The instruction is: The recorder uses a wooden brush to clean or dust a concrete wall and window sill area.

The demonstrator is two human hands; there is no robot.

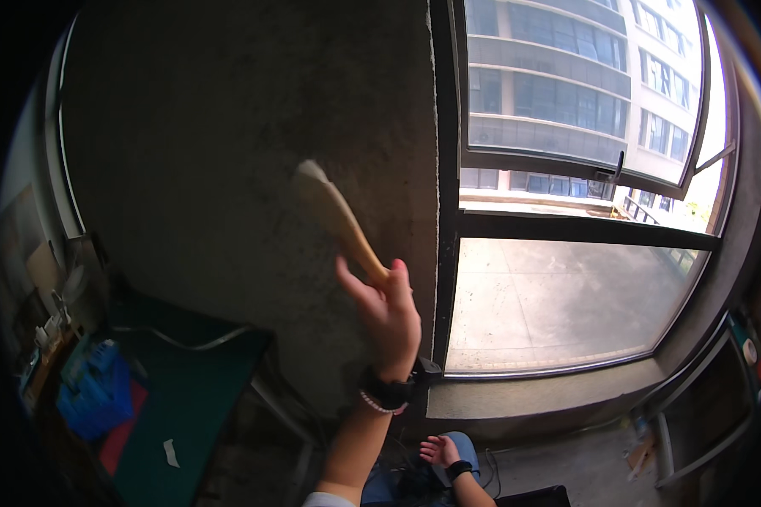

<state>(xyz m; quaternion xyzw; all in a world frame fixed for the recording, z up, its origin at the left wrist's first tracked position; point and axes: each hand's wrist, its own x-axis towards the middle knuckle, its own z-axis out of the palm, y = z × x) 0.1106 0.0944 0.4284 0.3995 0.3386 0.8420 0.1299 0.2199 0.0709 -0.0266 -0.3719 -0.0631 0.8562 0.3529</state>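
Observation:
My left hand (390,310) is raised before the dark wall, with a dark band and a beaded bracelet at the wrist. Its thumb and fingers hold the lower end of a flat, wooden-looking tool (349,228), perhaps a brush. The tool slants up and left to a whitish tip, blurred near the wall; whether it touches the wall I cannot tell. Lower down, my right hand (441,450) is beside a knee in blue jeans, palm partly upward, fingers loosely bent and holding nothing. A black band is on that wrist.
A dark concrete wall (241,158) fills the middle left. On its right is a black-framed window (447,285) with a sill (545,393). At lower left a green-topped table (184,393) bears a blue basket (95,393) and a white scrap (171,454). A metal-framed item (666,443) stands at right.

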